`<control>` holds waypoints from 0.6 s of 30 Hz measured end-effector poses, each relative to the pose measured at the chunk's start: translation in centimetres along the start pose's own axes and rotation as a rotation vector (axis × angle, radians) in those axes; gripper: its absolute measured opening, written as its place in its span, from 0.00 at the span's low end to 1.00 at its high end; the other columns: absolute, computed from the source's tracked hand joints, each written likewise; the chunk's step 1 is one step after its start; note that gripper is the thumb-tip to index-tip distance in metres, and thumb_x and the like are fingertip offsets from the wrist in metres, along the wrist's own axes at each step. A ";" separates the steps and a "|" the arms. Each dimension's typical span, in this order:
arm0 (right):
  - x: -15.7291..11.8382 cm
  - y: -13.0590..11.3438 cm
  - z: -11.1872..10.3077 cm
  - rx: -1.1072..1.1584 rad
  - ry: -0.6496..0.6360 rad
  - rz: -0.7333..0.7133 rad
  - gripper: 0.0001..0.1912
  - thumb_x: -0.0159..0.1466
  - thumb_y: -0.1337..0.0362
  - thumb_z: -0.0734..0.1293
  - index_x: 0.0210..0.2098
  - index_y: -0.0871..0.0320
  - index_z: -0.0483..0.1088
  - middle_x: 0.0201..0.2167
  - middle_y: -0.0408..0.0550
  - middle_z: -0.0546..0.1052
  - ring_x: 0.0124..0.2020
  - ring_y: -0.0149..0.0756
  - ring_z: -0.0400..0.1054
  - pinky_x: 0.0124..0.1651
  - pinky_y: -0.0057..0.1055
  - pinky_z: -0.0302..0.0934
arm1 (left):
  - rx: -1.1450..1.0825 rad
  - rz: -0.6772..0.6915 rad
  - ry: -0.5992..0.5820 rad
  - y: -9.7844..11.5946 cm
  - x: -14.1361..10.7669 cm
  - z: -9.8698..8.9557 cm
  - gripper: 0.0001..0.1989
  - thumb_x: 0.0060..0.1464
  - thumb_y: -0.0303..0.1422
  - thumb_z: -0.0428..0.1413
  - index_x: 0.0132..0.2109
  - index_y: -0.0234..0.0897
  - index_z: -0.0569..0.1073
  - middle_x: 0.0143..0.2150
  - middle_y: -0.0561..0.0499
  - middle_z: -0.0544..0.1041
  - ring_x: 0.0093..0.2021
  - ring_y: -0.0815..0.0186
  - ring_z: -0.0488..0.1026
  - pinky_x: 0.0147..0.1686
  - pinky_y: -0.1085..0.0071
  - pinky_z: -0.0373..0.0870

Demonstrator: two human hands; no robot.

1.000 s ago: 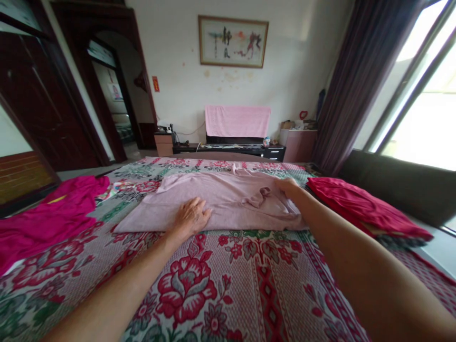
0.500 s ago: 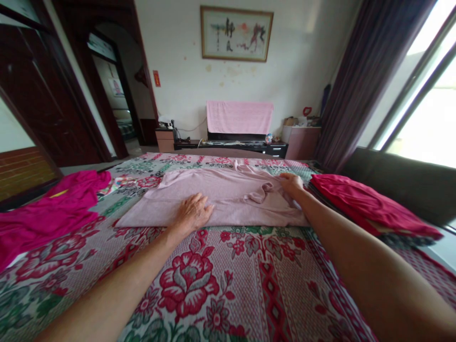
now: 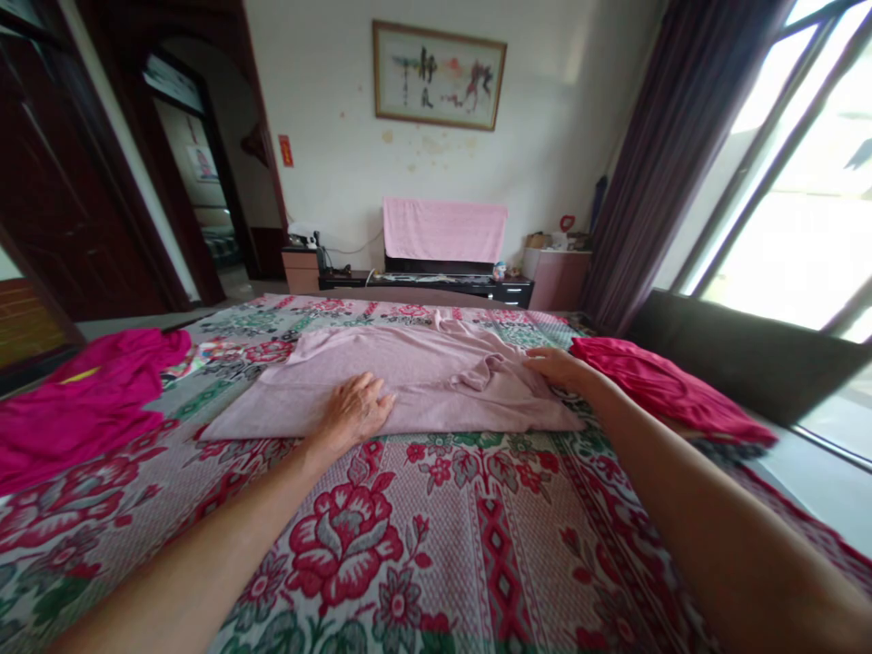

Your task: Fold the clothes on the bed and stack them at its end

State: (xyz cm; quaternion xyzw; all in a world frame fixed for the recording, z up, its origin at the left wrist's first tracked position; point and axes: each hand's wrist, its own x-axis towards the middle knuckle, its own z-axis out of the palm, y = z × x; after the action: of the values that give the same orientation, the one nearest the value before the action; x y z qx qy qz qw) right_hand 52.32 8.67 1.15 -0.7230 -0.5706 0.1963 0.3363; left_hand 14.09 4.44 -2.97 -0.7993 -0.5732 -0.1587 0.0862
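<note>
A pale pink garment (image 3: 409, 377) lies partly folded on the flowered bedcover (image 3: 422, 509), with a sleeve bunched on top near its right end. My left hand (image 3: 355, 409) rests palm down on the garment's left half, its fingers apart. At the garment's right end is my right hand (image 3: 550, 363), fingers stretched out to the left and touching the fabric's edge. Nothing shows in its grasp.
A magenta garment (image 3: 88, 395) lies crumpled at the left. On the right sits a folded stack topped with red cloth (image 3: 660, 386), beside a dark sofa-like back (image 3: 742, 354). Farther off are a low black cabinet (image 3: 436, 283) and a pink towel (image 3: 444, 229).
My right hand has gone from bent fingers on the garment's right end to stretched fingers. My left hand stays on the fabric. The whole view has shifted slightly to the right.
</note>
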 end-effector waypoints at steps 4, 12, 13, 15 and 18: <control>-1.7 0.2 -0.9 -0.035 -0.122 0.107 0.21 0.58 0.63 0.67 0.51 0.60 0.72 0.32 0.47 0.78 0.25 0.32 0.68 0.27 0.27 0.61 | -0.017 -0.002 0.015 0.0 0.0 0.0 0.17 0.61 0.41 0.46 0.45 0.38 0.74 0.51 0.42 0.74 0.54 0.56 0.69 0.54 0.62 0.64; -2.9 1.0 -1.9 -0.412 -0.078 -0.078 0.16 0.52 0.63 0.71 0.41 0.57 0.77 0.33 0.45 0.79 0.33 0.34 0.71 0.34 0.25 0.62 | -0.029 -0.002 0.006 -0.2 0.1 0.3 0.16 0.61 0.41 0.46 0.44 0.37 0.74 0.51 0.41 0.74 0.55 0.56 0.69 0.55 0.61 0.64; -2.9 1.0 -1.9 -0.472 -0.044 -0.084 0.16 0.51 0.62 0.71 0.40 0.57 0.77 0.32 0.45 0.79 0.34 0.34 0.71 0.34 0.25 0.61 | -0.029 -0.002 0.002 -0.2 0.2 0.3 0.17 0.61 0.41 0.46 0.44 0.37 0.74 0.51 0.41 0.73 0.55 0.56 0.69 0.55 0.61 0.64; -3.1 0.9 -2.1 -0.573 -0.020 -0.078 0.15 0.51 0.61 0.71 0.39 0.57 0.78 0.30 0.45 0.79 0.33 0.34 0.71 0.32 0.24 0.60 | -0.025 -0.008 -0.004 -0.2 0.2 0.4 0.16 0.61 0.41 0.46 0.44 0.38 0.74 0.52 0.42 0.73 0.55 0.56 0.68 0.54 0.62 0.64; -3.6 0.0 -2.6 -0.643 -0.002 -0.120 0.12 0.53 0.63 0.68 0.36 0.57 0.79 0.28 0.44 0.78 0.32 0.34 0.70 0.30 0.24 0.56 | -0.019 -0.014 -0.006 -0.3 0.3 0.5 0.16 0.61 0.41 0.46 0.44 0.38 0.74 0.51 0.43 0.74 0.55 0.57 0.68 0.55 0.63 0.64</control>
State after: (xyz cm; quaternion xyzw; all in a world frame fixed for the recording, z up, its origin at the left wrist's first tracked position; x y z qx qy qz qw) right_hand 53.03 4.55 2.63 -0.7571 -0.6453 -0.0135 0.1013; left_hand 13.97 4.90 -3.33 -0.7966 -0.5774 -0.1622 0.0759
